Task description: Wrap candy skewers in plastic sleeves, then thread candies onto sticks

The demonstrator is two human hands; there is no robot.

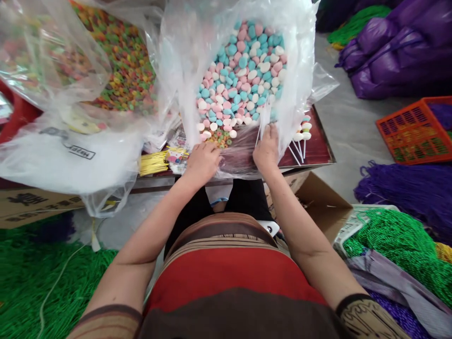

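Observation:
In the head view, a clear plastic bag (296, 56) lies open on the table, spilling pink, blue and white marshmallows (243, 80). My left hand (203, 162) rests at the bag's near edge, fingers bent and close together beside a small pile of coloured ring-shaped pieces (219, 137). Whatever its fingertips may hold is hidden. My right hand (267, 149) is closed around thin white sticks (264, 117) at the right side of the bag's mouth. Right of that hand lie several white sticks threaded with marshmallows (302, 134).
Another plastic bag (70, 155) at left lies by many coloured rings (123, 70). Yellow ties (153, 163) lie at the table edge (318, 162). An open carton (318, 202), orange crate (413, 136), green strands (399, 245) and purple bundles (388, 52) stand at right.

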